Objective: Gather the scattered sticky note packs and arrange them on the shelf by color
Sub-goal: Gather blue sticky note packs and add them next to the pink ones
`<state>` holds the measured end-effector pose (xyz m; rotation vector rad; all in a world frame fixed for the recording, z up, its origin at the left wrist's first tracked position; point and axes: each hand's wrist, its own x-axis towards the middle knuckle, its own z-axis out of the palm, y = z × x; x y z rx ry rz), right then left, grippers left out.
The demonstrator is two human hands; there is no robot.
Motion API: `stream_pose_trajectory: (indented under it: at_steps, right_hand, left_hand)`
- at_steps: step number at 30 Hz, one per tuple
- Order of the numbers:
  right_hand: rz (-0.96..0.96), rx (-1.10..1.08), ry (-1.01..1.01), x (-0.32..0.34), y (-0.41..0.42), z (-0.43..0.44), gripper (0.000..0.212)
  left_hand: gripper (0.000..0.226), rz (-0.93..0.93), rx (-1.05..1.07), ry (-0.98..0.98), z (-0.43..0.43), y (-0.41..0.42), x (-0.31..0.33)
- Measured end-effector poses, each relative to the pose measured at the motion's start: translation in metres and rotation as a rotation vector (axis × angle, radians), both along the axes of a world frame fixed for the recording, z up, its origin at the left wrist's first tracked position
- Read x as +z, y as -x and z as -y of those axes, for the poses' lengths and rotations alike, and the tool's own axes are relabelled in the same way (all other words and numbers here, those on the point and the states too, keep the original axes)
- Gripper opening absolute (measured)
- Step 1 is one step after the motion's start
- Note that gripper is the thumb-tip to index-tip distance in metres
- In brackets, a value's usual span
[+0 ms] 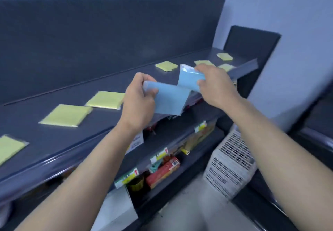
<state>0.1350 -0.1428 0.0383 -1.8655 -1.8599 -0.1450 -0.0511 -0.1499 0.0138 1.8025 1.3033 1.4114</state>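
Gripping a blue sticky note pack in the left hand, thumb on top, above the near edge of the dark top shelf. Pinched a second blue pack in the right hand, just right of the first and slightly farther. Farther back, lay scattered along the shelf: yellow packs, flat, well apart, from near left to far right.

2 bare forearms reach in from the bottom edge, with no sleeve showing anywhere along them up to the frame's lower border. The left hand and the right hand wear no gloves, rings, watch or bands. The wrists are unmarked, and motion blur hides the nails.
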Motion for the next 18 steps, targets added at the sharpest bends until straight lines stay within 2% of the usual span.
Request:
stream_pose_trajectory:
  at_steps: [6,11,18]
  right_hand:
    - [-0.034,-0.282,0.015,0.0,-0.173,0.109,0.032]
    - [-0.06,-0.552,0.008,0.0,-0.318,0.217,0.043]
    - [-0.102,-0.87,-0.019,0.0,-0.455,0.353,0.044]
  left_hand:
    - [0.007,-0.009,-0.328,0.033,0.048,-0.179,-0.005]
    - [0.014,-0.043,-0.603,0.032,0.121,-0.341,-0.008]
    - [0.029,-0.131,-0.922,0.018,0.21,-0.51,-0.012]
